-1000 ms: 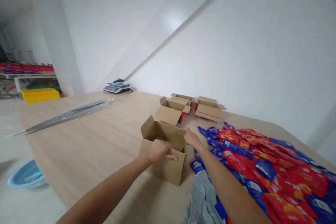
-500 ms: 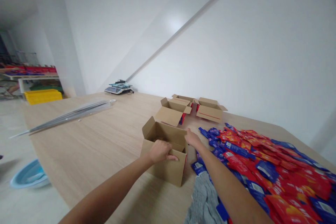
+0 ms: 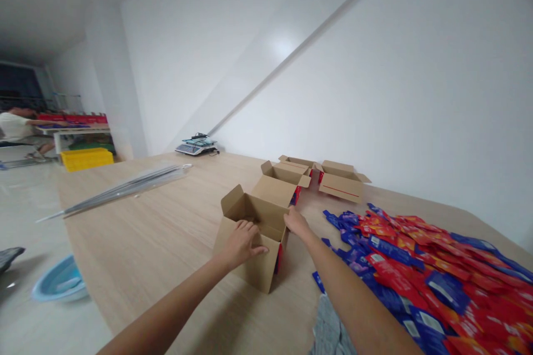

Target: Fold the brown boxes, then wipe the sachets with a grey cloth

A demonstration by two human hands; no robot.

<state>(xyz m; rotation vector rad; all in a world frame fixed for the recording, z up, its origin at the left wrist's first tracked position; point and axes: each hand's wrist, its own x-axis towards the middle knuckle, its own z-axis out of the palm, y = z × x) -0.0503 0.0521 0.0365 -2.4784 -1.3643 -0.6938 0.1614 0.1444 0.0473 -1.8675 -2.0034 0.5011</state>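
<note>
An open cardboard box (image 3: pixel 250 272) stands on the table in front of me, plain brown inside, with a strip of red showing on its right side. My left hand (image 3: pixel 242 243) lies over its near edge, fingers reaching inside and thumb outside on the near flap. At the right rear corner, my right hand (image 3: pixel 297 222) pinches the box's edge. To the right of my forearm spreads a heap of red and blue packets (image 3: pixel 416 266). Grey fabric (image 3: pixel 331 327) lies partly hidden beneath my right forearm.
Behind the box stand more open boxes, one nearer (image 3: pixel 275 188) and one right (image 3: pixel 342 183). A scale (image 3: pixel 196 147) sits by the wall. Long thin rods in clear plastic (image 3: pixel 133 186) lie left. A blue basin (image 3: pixel 60 283) and yellow crate (image 3: pixel 86 159) are beyond the table, with a seated person (image 3: pixel 19 125).
The box has shifted slightly left and turned, so more of its red right side shows. Both hands have moved with it. The view has swung slightly left.
</note>
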